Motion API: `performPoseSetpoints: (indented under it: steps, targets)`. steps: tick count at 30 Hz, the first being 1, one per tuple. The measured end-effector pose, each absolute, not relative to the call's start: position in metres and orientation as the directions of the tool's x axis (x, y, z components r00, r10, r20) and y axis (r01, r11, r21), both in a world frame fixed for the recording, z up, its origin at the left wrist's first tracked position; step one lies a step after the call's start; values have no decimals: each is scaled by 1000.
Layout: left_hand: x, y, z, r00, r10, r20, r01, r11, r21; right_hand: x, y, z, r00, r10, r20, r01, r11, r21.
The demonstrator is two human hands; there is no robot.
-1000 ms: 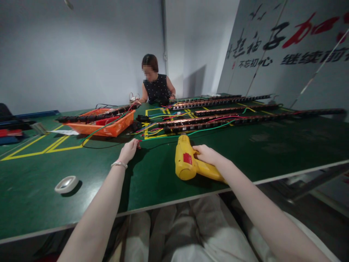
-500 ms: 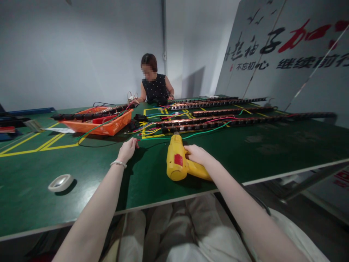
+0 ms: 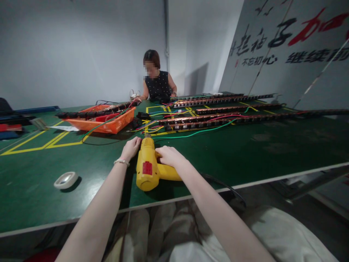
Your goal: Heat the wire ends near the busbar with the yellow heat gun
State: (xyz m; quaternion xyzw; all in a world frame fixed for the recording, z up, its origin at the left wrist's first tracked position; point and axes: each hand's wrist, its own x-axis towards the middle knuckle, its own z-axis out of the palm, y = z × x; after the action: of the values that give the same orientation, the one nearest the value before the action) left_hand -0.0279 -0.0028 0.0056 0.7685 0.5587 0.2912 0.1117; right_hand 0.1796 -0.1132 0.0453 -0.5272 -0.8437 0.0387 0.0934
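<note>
My right hand (image 3: 170,156) is wrapped round the handle of a yellow heat gun (image 3: 147,171). Its nozzle points away from me, close beside the fingers of my left hand (image 3: 131,148). Those fingers are closed in a pinch on the end of a green wire (image 3: 188,136), and the heat gun's nozzle partly hides that end. The wire runs right along the table to a long black strip with copper-coloured edges (image 3: 191,125). Several coloured wire ends (image 3: 141,127) lie just beyond my left hand.
An orange basket (image 3: 120,123) stands at the back left, a black strip laid across it. Across the green table (image 3: 272,153) a person (image 3: 158,83) handles wires. More strips (image 3: 234,107) lie behind. A roll of white tape (image 3: 65,180) is at the left. The gun's cord (image 3: 231,189) hangs over the front edge.
The heat gun has moved left in my right hand, bringing its nozzle up to my left hand and the wire end. The view has shifted slightly; my left hand keeps its pinch.
</note>
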Motion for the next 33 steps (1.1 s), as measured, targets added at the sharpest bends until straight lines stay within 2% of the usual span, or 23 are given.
performPoseSetpoints:
  steps: [6, 15, 21, 33]
  targets:
    - [-31, -3, 6, 279, 907, 315, 713, -415, 565, 167, -111, 44, -432, 897, 97, 882, 443, -162]
    - [-34, 5, 3, 282, 899, 336, 709, -431, 558, 182, -114, 45, -453, 889, 71, 856, 456, -245]
    - [-31, 2, 4, 272, 893, 357, 657, -444, 609, 214, -123, 46, -402, 916, 12, 883, 391, -259]
    - [-30, -2, 3, 297, 892, 340, 661, -449, 600, 289, -136, 44, -245, 969, -20, 904, 221, -367]
